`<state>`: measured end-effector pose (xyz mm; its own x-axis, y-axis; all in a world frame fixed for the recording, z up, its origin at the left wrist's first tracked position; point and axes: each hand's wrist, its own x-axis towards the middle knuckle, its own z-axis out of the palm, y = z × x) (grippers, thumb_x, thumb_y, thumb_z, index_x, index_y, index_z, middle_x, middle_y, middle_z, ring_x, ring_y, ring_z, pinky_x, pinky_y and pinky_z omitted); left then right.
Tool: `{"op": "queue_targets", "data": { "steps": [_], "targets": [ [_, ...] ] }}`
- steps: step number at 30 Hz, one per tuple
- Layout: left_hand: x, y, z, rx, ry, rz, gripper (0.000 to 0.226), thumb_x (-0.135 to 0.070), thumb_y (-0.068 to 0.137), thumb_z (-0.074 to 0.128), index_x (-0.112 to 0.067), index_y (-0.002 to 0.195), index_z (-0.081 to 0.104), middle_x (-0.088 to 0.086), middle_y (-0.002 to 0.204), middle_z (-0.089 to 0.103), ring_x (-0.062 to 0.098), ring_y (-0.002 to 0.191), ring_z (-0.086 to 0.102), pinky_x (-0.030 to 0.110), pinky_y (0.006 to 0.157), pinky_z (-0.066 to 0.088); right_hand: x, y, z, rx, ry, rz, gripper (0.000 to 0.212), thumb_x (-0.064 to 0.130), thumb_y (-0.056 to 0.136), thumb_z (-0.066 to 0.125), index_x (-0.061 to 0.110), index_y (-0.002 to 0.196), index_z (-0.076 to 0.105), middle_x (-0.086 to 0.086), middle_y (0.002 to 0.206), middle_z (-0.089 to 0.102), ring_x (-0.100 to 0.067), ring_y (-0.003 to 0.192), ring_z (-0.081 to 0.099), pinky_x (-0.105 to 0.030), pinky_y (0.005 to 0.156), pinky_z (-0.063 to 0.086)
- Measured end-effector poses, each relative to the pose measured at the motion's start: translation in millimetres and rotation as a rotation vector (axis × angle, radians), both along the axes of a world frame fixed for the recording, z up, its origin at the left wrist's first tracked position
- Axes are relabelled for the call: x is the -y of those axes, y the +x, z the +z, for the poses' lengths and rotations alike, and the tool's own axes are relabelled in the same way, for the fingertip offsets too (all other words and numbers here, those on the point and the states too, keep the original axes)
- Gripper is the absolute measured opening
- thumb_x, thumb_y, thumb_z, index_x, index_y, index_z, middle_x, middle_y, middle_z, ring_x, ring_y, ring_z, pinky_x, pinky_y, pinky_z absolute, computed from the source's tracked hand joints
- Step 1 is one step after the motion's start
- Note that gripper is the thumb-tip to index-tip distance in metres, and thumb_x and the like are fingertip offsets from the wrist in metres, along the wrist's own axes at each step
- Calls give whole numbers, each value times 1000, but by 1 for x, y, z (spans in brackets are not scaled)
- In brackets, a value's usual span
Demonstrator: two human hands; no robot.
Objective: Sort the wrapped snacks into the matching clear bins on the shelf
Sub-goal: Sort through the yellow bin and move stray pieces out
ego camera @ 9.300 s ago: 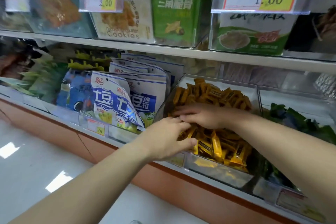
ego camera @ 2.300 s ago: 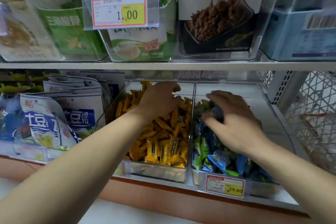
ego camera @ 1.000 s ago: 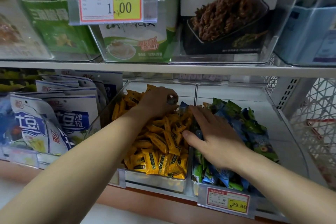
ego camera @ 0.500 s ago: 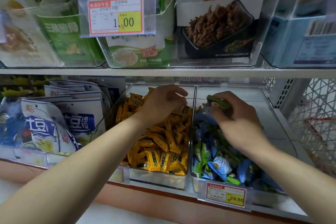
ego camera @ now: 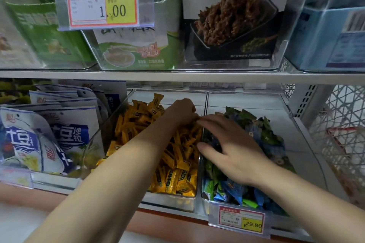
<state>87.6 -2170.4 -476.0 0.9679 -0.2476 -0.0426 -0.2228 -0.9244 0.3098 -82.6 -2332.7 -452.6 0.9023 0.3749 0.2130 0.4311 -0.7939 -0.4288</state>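
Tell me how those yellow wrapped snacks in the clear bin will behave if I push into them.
Their glossy wrappers suggest the yellow wrapped snacks probably slide over one another. Small, flat and loosely heaped, they are likely light and would shift rather than roll.

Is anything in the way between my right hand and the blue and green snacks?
Nothing visible is. The right hand lies spread directly on the blue and green snacks in the open-topped clear bin.
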Motion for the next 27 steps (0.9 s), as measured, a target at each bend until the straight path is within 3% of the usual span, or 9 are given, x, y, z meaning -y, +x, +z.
{"op": "queue_targets", "data": {
  "steps": [3,7,10,12,16,18,20,24,27],
  "targets": [
    [-5,-3,-1,-30,-6,-19,38,-40,87,70,-9,109,70,10,118,65,19,96,58,30,77,45,-6,-1,-3,35,-65,-47,73,73,85,20,38,149,27,20,154,18,-8,140,25,-30,108,36],
    [-12,-8,-2,-64,19,-59,46,-42,90,64,-7,120,68,14,126,62,16,98,51,28,79,38,-3,-7,-5,-13,-33,-101,69,75,87,26,45,149,18,15,155,29,-14,139,34,-34,103,41],
    [-13,-9,1,-83,70,-54,46,-45,92,60,-12,124,67,10,127,63,21,112,56,28,83,40,1,-10,-5,-44,-33,-89,68,77,86,25,50,148,14,15,153,33,-14,137,36,-33,101,42],
    [-11,-9,1,-107,62,-39,41,-44,93,58,-13,117,72,9,118,67,21,105,60,29,80,45,1,-10,-4,-40,-48,-88,68,76,88,25,49,149,13,15,152,34,-14,138,36,-33,101,43],
    [-8,-12,3,-219,-68,4,31,-29,98,51,-4,100,70,13,104,65,23,94,62,34,79,50,0,-11,-4,-41,-58,-88,69,76,88,23,48,150,13,13,150,37,-14,136,37,-35,100,44],
    [-9,-13,4,-239,-179,-13,23,-20,98,52,-9,108,70,12,110,65,22,98,62,34,83,51,-1,-11,-4,-36,-63,-93,70,77,87,22,48,149,13,13,149,39,-15,135,39,-36,98,46],
    [-11,-12,3,-198,-238,-26,13,-21,93,61,-18,104,67,4,110,64,13,93,59,27,74,49,-2,-12,-4,-28,-72,-101,71,78,85,19,47,149,13,12,146,41,-15,132,41,-36,96,47],
    [-17,-11,-3,-160,-458,39,34,-17,82,76,-22,108,55,-1,101,66,15,92,64,32,77,55,-4,-13,-4,-7,-74,-119,72,78,84,19,45,148,14,11,144,44,-17,130,44,-37,93,49],
    [-18,-16,1,-22,-452,14,30,-20,82,78,-26,109,65,-2,102,71,13,93,66,35,85,57,-6,-12,-2,-9,-66,-125,73,76,84,21,42,149,17,10,147,41,-17,132,42,-38,96,48]
  ]
}}
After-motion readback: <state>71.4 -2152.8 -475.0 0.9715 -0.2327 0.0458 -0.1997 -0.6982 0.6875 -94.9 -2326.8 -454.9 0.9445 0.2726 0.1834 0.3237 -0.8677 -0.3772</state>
